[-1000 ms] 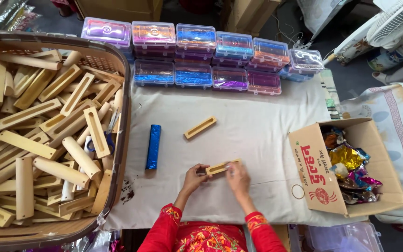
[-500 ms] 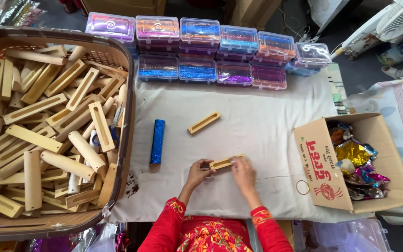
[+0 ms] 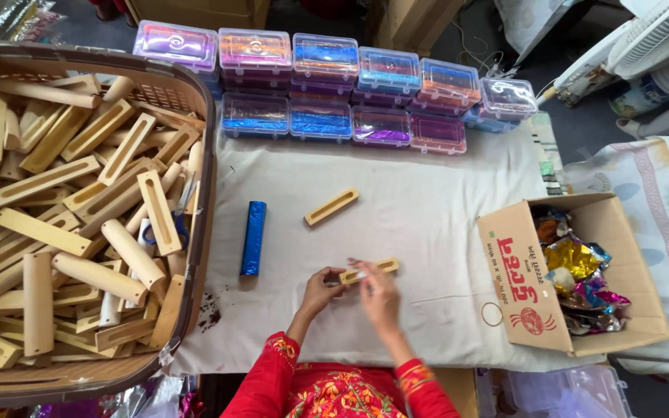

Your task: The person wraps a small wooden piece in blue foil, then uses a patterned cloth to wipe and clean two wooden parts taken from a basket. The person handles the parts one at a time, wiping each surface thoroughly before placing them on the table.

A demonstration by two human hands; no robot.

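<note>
I hold a small slotted wooden block (image 3: pixel 371 270) between both hands, low on the counter (image 3: pixel 427 224), which is covered in a white cloth. My left hand (image 3: pixel 320 291) pinches the block's left end with fingers curled close, and my right hand (image 3: pixel 379 296) lies folded over its middle, fingertips closed on the wood. The block sits just above the cloth, lying almost flat with its right end slightly higher.

At about 11 o'clock from my hands, well apart, a roll wrapped in blue foil (image 3: pixel 253 238) lies lengthwise on the cloth. At 12 o'clock a second slotted wooden block (image 3: pixel 332 207) rests at a slant. Along the far edge, a row of clear plastic boxes (image 3: pixel 327 89) shows blue, purple and orange foil inside.

At 9 o'clock a large brown basket (image 3: pixel 203 193) is heaped with more pale wooden blocks. At 3 o'clock an open cardboard box (image 3: pixel 516 286) holds crumpled shiny foil pieces, and a thin ring (image 3: pixel 492 313) lies on the cloth just beside it.
</note>
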